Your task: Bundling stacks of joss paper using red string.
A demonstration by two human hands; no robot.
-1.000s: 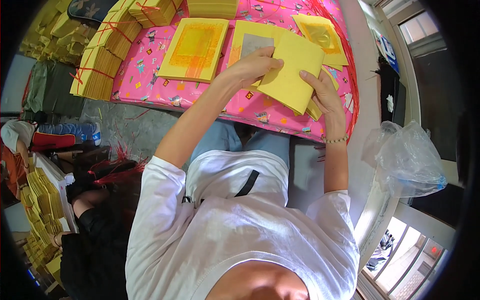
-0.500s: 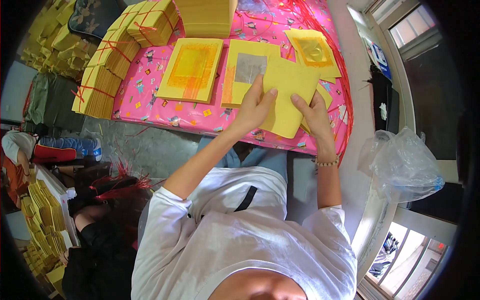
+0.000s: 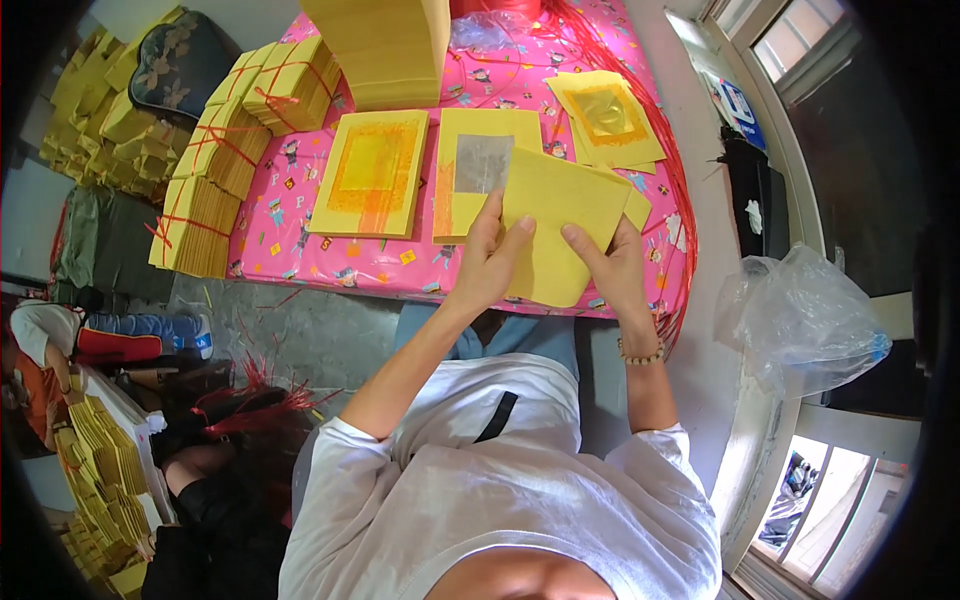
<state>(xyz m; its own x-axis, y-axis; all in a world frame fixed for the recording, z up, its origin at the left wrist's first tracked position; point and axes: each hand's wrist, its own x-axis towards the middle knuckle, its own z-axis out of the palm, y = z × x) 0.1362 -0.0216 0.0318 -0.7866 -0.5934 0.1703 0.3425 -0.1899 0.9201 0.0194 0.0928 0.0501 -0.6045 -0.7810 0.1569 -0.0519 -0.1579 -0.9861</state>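
Between both hands, above the pink table's near edge, is a small sheaf of yellow paper sheets (image 3: 562, 225), plain on the side facing up. My left hand (image 3: 488, 258) grips its left edge, thumb on top. At the right edge my right hand (image 3: 615, 268) pinches it the same way, a bead bracelet on that wrist. Just behind, and partly covered by the sheaf, lies a yellow paper stack with a silver square (image 3: 482, 165). Left of it rests a thicker stack with an orange-bordered gold square (image 3: 372, 170). Loose gold-square sheets (image 3: 608, 112) lie fanned at the right.
Red-tied bundles of yellow paper (image 3: 195, 215) line the table's left side. A tall yellow paper block (image 3: 395, 60) stands at the back. Red string (image 3: 672, 150) runs down the right edge of the pink tablecloth (image 3: 300, 245). A clear plastic bag (image 3: 805, 325) hangs by the window. Other people sit at lower left.
The view has shifted, so the table and its stacks sit lower in the picture. Both hands still grip the yellow sheaf, with little change in hold.
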